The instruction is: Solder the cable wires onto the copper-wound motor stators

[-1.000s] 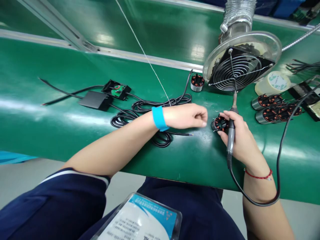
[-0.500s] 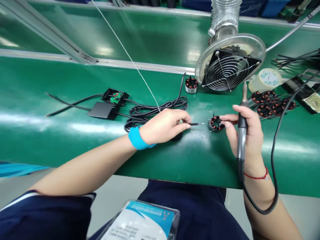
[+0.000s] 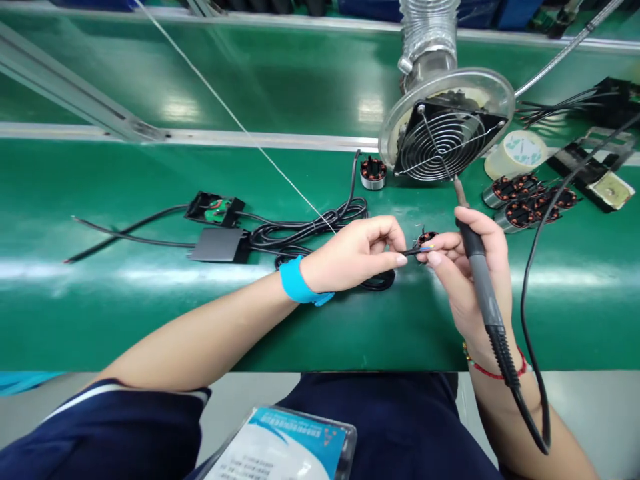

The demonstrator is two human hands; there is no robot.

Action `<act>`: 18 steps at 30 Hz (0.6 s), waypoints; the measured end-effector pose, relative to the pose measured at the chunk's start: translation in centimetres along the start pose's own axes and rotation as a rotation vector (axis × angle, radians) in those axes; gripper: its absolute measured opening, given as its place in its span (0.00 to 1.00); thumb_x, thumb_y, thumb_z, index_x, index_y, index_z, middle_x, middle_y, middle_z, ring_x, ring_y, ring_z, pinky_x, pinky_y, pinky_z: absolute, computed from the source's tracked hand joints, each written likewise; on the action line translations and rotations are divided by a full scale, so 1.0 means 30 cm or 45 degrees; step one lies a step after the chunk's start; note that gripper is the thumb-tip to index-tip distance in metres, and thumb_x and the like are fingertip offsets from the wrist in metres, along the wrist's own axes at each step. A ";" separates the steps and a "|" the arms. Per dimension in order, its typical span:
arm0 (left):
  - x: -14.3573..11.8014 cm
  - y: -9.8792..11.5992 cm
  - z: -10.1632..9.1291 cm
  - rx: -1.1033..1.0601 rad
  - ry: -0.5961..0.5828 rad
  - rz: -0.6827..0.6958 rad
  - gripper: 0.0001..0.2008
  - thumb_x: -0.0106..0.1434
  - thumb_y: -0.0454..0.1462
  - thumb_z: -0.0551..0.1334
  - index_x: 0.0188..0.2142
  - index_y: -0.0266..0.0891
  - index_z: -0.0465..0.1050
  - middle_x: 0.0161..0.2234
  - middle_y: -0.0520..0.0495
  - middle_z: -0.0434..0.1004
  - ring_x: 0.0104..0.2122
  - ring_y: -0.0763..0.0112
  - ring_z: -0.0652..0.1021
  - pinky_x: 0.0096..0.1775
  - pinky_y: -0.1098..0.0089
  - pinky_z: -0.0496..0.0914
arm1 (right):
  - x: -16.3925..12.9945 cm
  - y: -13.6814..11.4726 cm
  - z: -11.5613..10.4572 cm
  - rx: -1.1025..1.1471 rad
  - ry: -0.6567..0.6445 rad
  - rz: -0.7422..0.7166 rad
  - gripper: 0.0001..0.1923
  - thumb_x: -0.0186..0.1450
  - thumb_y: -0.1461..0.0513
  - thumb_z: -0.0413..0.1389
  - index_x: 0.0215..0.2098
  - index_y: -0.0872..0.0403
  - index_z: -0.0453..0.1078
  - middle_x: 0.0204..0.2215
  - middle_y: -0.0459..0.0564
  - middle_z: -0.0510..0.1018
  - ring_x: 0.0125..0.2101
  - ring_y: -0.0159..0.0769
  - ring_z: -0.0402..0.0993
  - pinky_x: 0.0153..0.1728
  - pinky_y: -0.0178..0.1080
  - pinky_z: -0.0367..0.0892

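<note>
My left hand (image 3: 357, 253) pinches a black cable (image 3: 411, 252) close to its end, where thin coloured wires stick out. The thumb and a fingertip of my right hand (image 3: 473, 267) are at those wires. A soldering iron (image 3: 477, 263) lies across the same hand, held by its grip, tip pointing up and away. Just behind the cable end sits a small motor stator (image 3: 426, 237) with copper windings, partly hidden by the fingers. The rest of the cable lies in a coil (image 3: 310, 223) behind my left hand, beside a flat black box (image 3: 220, 245) and an open one with a green circuit board (image 3: 216, 211).
A fume extractor fan (image 3: 445, 143) hangs low over the back of the bench. Near it stand another stator (image 3: 373, 173), several grouped stators (image 3: 525, 200), a tape roll (image 3: 517, 155) and a soldering stand (image 3: 595, 173). A thin white cord (image 3: 240, 127) slants down toward my left hand.
My left hand has moved right with the cable end, up to my right hand. The right fingers have let go of the stator and come to the wires. The iron is tilted differently.
</note>
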State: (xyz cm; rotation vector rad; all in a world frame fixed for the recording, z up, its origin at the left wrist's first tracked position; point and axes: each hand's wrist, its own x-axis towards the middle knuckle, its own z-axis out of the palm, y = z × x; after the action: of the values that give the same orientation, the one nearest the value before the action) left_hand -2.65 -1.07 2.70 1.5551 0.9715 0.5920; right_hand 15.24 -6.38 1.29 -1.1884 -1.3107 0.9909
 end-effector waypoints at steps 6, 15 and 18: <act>-0.007 -0.006 0.018 0.118 -0.004 0.067 0.08 0.58 0.36 0.63 0.30 0.38 0.63 0.22 0.58 0.59 0.22 0.79 0.60 0.25 0.76 0.56 | -0.002 0.000 0.000 -0.019 0.011 -0.019 0.25 0.63 0.63 0.60 0.56 0.44 0.60 0.36 0.43 0.79 0.35 0.34 0.77 0.39 0.42 0.76; -0.010 -0.020 0.031 -0.295 -0.037 -0.014 0.13 0.64 0.46 0.60 0.34 0.38 0.64 0.28 0.54 0.65 0.22 0.80 0.61 0.24 0.75 0.57 | 0.000 0.002 0.012 0.181 0.000 0.142 0.22 0.61 0.64 0.58 0.52 0.46 0.60 0.29 0.40 0.78 0.29 0.32 0.75 0.30 0.37 0.72; 0.000 -0.015 0.032 -0.409 -0.029 -0.056 0.13 0.67 0.45 0.56 0.31 0.38 0.62 0.28 0.53 0.66 0.21 0.81 0.60 0.23 0.76 0.56 | 0.002 0.000 0.018 0.195 0.027 0.175 0.24 0.60 0.62 0.59 0.52 0.46 0.59 0.29 0.40 0.77 0.26 0.31 0.73 0.26 0.35 0.71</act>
State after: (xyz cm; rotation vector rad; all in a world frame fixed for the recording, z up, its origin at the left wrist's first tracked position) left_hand -1.99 -1.60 2.05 1.2499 0.8450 0.6631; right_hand 14.70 -6.30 1.24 -1.1795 -1.1267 1.1538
